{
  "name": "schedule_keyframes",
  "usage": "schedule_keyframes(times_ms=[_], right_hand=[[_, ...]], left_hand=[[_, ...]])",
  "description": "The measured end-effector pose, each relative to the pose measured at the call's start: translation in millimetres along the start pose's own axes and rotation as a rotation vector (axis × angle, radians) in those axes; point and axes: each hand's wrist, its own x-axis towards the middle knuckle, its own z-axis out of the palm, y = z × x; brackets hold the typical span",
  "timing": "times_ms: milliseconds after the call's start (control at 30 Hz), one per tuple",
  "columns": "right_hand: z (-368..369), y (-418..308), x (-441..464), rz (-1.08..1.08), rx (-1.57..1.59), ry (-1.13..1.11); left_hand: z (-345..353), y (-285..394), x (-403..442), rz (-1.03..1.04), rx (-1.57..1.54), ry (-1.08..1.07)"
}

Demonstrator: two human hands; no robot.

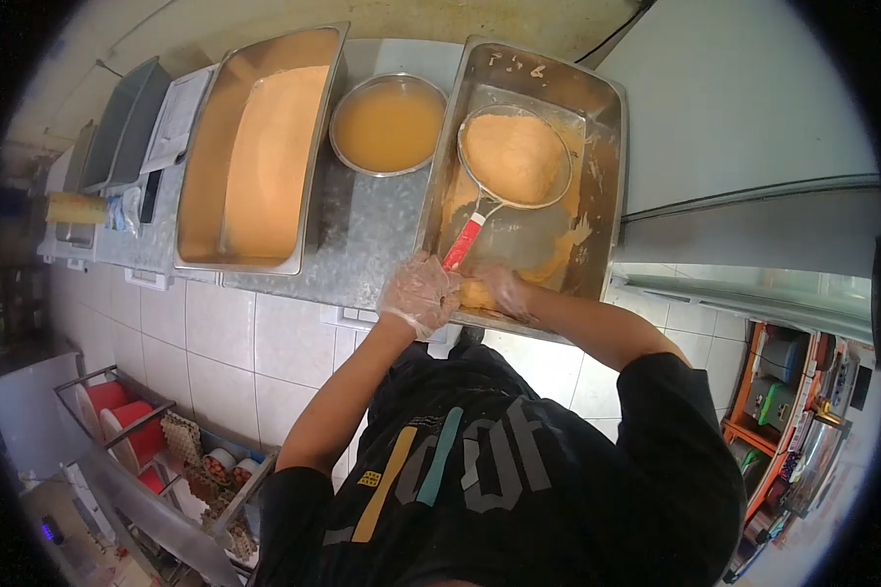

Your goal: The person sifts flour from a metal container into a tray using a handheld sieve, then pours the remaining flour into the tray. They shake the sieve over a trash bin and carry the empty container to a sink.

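My left hand [420, 294], in a clear plastic glove, is at the near rim of a deep steel tray [609, 196], by the end of the red handle [463, 243] of a round strainer. Its fingers are bunched and their grip is partly hidden. The strainer lies in the tray with a heap of orange breading [514, 158] on its mesh. My right hand [504, 292], gloved too, reaches into the tray's near left corner, touching an orange coated piece [476, 295]. Orange crumbs cling to the tray floor around it.
Left of the tray, a steel bowl [390, 125] holds orange-brown liquid. Farther left, a long steel tray [191, 186] holds a layer of orange breading. A grey bin [127, 127] stands beyond it. At lower left is a rack with red containers; shelves [783, 411] stand at right.
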Motion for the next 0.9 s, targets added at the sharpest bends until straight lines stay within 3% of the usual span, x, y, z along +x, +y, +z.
schedule_keyframes(times_ms=[33, 67, 133, 200, 267, 333, 467, 533, 567, 633, 667, 733, 767, 833, 867, 900], right_hand=[[-10.8, 8.7, -4.9, -0.057, 0.279, 0.01], [-26.8, 9.5, -13.4, -0.062, 0.276, 0.018], [-56.8, 5.6, -24.5, 0.332, 0.869, -0.091], [-45.2, -64.6, -57.0, 0.235, 0.569, 0.431], [-84.1, -64.3, -54.2, -0.048, 0.163, 0.493], [-81.5, -134.5, -54.1, -0.188, 0.64, 0.391], [-116.4, -163.0, -50.8, -0.211, 0.685, 0.35], [-96.0, -190.0, -63.7, 0.096, 0.122, 0.636], [-93.5, -183.2, -67.0, 0.091, 0.12, 0.644], [-90.9, -149.8, -71.4, -0.223, -0.045, 0.549], [-89.7, -131.2, -69.0, -0.228, -0.048, 0.558], [-86.4, -100.6, -64.9, -0.086, -0.475, 0.724], [-75.0, -99.3, -67.6, -0.084, -0.475, 0.731], [-46.4, -96.4, -68.3, 0.099, 0.018, 0.786], [-26.5, -105.8, -72.4, 0.102, 0.022, 0.797], [-4.6, -122.1, -78.7, 0.018, 0.376, 0.807]], left_hand=[[-2.5, 1.7, 0.3, 0.007, 0.0, 0.005], [-6.6, 4.1, 1.2, -0.018, 0.013, -0.052], [-11.5, 4.8, 3.1, -0.027, 0.03, -0.098], [-13.6, 4.4, 1.2, -0.012, -0.007, -0.098], [-10.8, 2.9, 0.4, 0.004, -0.021, -0.072], [-8.1, 1.2, -1.6, 0.027, -0.032, -0.053], [-4.9, -0.7, -2.4, 0.071, -0.032, 0.016], [-5.8, -1.1, -2.6, 0.085, -0.035, 0.033], [-7.3, -0.1, -2.4, 0.076, -0.038, 0.024], [-9.3, 0.7, -3.2, 0.075, -0.042, 0.017], [-10.4, 0.6, -3.5, 0.09, -0.025, 0.011], [-13.6, 0.3, -3.6, 0.108, -0.012, 0.01], [-16.5, 1.0, -5.1, 0.119, 0.006, 0.013], [-20.8, 2.7, -8.3, 0.138, 0.017, 0.01], [-22.9, 3.7, -9.2, 0.126, 0.018, 0.003], [-23.8, 4.7, -9.4, 0.116, 0.019, -0.005]])
